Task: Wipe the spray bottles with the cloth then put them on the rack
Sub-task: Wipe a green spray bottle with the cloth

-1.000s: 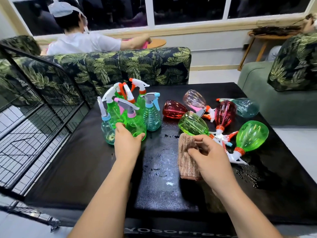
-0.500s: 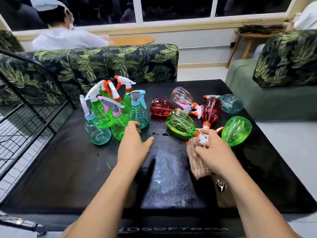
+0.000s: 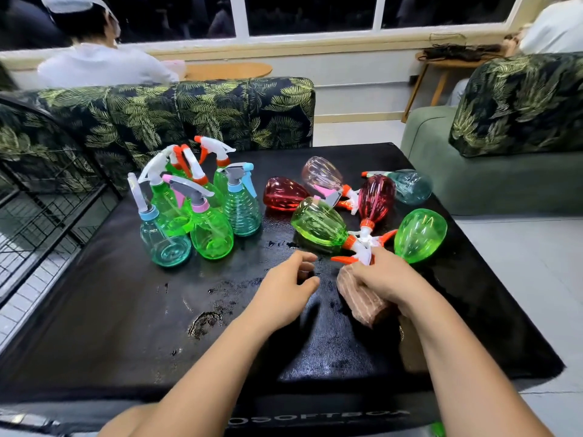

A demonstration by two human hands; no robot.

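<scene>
Your right hand (image 3: 383, 279) grips the cloth (image 3: 362, 299), fingertips at the nozzle (image 3: 362, 250) of the green bottle (image 3: 318, 222) lying on the table (image 3: 126, 310), evidently to draw it in for wiping. Your left hand (image 3: 284, 287) hovers empty, fingers loosely curled, placed to steady it. The rack (image 3: 41, 216) stands beside the table's left edge.

Upright bottles (image 3: 212, 234) left, toppled bottles (image 3: 318, 223) beside pink cloth (image 3: 362, 301).

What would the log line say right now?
left hand: open, empty | right hand: holds cloth, beside green bottle
</scene>
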